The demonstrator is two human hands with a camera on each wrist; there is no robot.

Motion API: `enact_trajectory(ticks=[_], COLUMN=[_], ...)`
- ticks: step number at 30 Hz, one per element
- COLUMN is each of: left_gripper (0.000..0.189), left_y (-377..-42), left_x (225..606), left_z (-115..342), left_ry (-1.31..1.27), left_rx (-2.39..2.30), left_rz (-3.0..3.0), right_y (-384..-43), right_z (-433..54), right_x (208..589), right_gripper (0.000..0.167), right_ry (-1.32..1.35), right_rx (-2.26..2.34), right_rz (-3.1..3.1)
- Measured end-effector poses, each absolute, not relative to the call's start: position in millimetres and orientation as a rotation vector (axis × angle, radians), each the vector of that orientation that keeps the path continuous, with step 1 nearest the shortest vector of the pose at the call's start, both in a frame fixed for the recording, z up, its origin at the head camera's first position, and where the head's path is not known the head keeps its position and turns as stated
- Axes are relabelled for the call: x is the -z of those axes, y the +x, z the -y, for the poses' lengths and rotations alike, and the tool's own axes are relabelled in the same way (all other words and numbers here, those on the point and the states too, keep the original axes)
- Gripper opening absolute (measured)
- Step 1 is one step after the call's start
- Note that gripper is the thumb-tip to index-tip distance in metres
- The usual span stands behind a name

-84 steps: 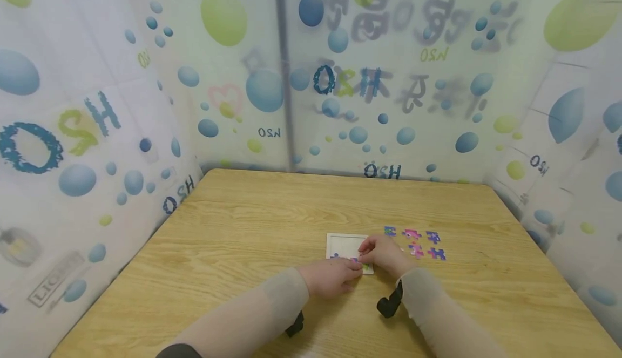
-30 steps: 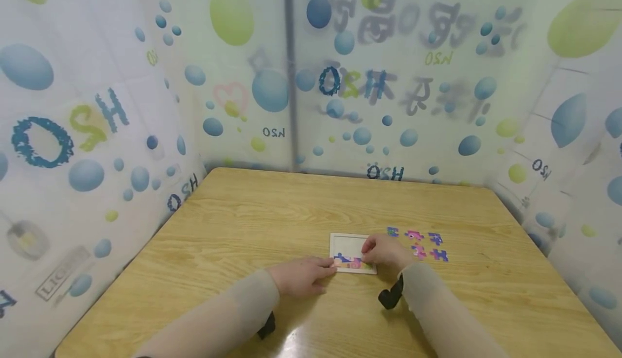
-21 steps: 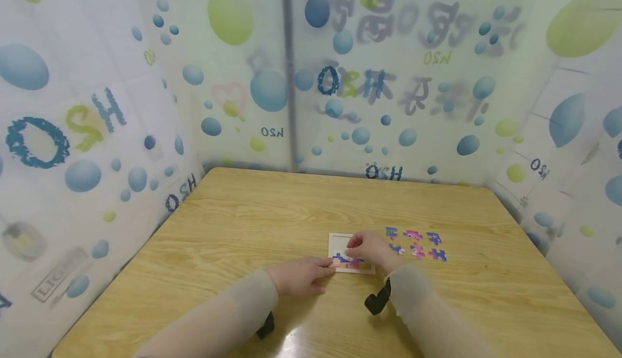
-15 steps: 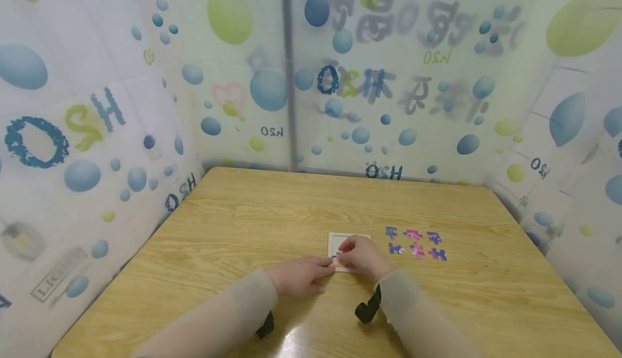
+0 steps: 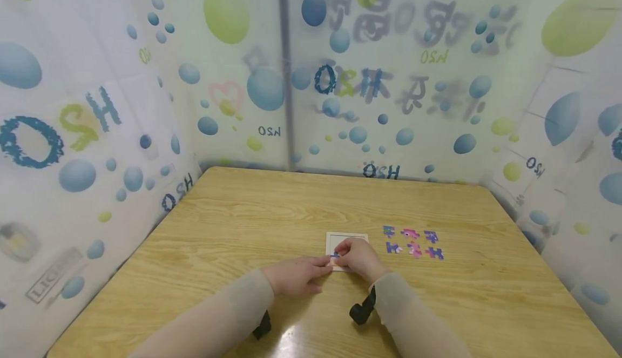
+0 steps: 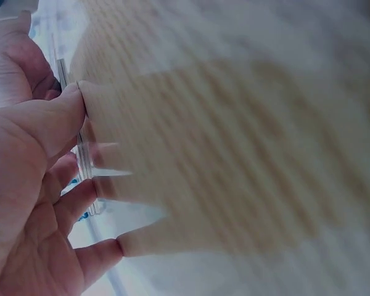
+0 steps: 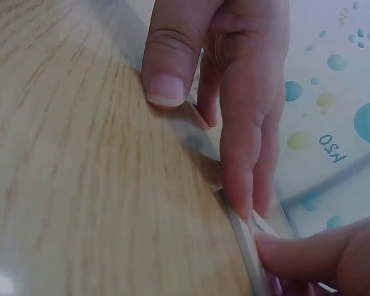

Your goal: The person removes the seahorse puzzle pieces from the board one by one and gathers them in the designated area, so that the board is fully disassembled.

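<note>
A small white puzzle tray (image 5: 364,236) lies on the table, with jigsaw pieces along its near side. My left hand (image 5: 296,276) has its fingers extended to the tray's left edge, while its thumb stands apart, as the right wrist view also shows. Over the near part of the tray, my right hand (image 5: 360,256) bends its fingers down, with fingertips at a blue-tabbed puzzle piece (image 5: 335,255) near the left side. In the right wrist view, its thumb (image 7: 290,253) reaches inside the tray rim (image 7: 242,243). Whether thumb and finger pinch the piece is hidden. That hand covers most of the other fitted pieces.
To the right of the tray, several loose puzzle pieces lie in two rows, among them a pink piece with an eye (image 5: 410,234) and a purple piece (image 5: 434,252). Printed curtains (image 5: 223,77) enclose the wooden table (image 5: 262,212) at its back and sides.
My left hand has drawn back from over the pieces to the tray's left edge. The right hand has moved left across the tray, from its right side to the left piece. Loose pieces stay put.
</note>
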State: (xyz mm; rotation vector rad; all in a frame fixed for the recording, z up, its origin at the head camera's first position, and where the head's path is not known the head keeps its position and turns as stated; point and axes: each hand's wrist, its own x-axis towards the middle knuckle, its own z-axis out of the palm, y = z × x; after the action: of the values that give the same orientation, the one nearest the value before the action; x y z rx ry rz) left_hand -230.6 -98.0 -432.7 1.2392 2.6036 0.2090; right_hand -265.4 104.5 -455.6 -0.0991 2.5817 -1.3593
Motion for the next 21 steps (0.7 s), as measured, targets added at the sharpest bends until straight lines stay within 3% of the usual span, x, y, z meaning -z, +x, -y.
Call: enact_trajectory(ticks=[21], left_gripper=[0.052], left_y=[-233.1], left_x=[428.1], left_z=[96.5], left_ry=[1.227], left_rx=[-0.194], left_rz=[-2.563], right_y=[-268.6], right_z=[-103.5], right_x=[453.6], right_gripper=[0.025], right_ry=[-0.077], right_rx=[1.338], right_rz=[-2.529])
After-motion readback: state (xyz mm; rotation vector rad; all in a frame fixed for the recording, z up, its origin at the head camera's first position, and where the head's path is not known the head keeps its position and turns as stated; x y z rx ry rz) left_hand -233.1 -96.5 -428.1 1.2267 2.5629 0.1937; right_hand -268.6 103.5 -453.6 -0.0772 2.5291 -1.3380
